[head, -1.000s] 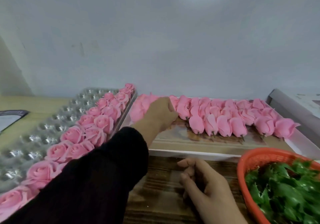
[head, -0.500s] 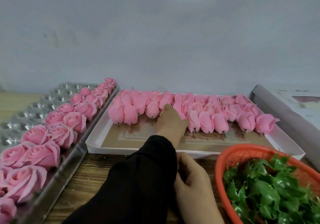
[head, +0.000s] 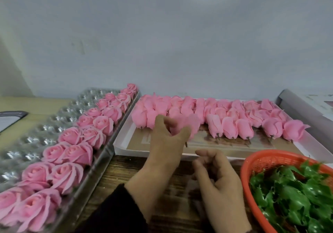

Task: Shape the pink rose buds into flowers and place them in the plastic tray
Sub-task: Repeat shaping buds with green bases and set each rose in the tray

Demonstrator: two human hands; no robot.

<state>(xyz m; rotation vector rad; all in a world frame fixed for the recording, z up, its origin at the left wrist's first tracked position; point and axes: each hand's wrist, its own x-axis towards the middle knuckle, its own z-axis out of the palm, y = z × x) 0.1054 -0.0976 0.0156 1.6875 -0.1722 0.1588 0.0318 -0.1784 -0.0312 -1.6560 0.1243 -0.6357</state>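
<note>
Plastic tray, silver, many-celled, running from lower left of frame up toward centre; right-hand two columns filled with opened pink flowers, cells further left bare; white shallow tray at centre and right, packed with closed pink rose buds lying on their sides, short dark stubs pointing toward the viewer; orange basket of green leaf pieces at lower right

Left hand at frame centre, over the near edge of the white shallow tray, thumb and fingers closed round one blurred bud, dark stub showing just below the thumb; bud lifted clear of the row, as judged; right hand just right of and below it, fingers loosely curled, nothing in it, not touching the bud

Handling, as judged: very light; petals soft, thin, easily creased or torn; safest purchase low on the base or at the stub, leaving outer petals free to be peeled back; firm squeeze on the head likely to dent it; when seating in a cell, press by the base, not the crown
</note>
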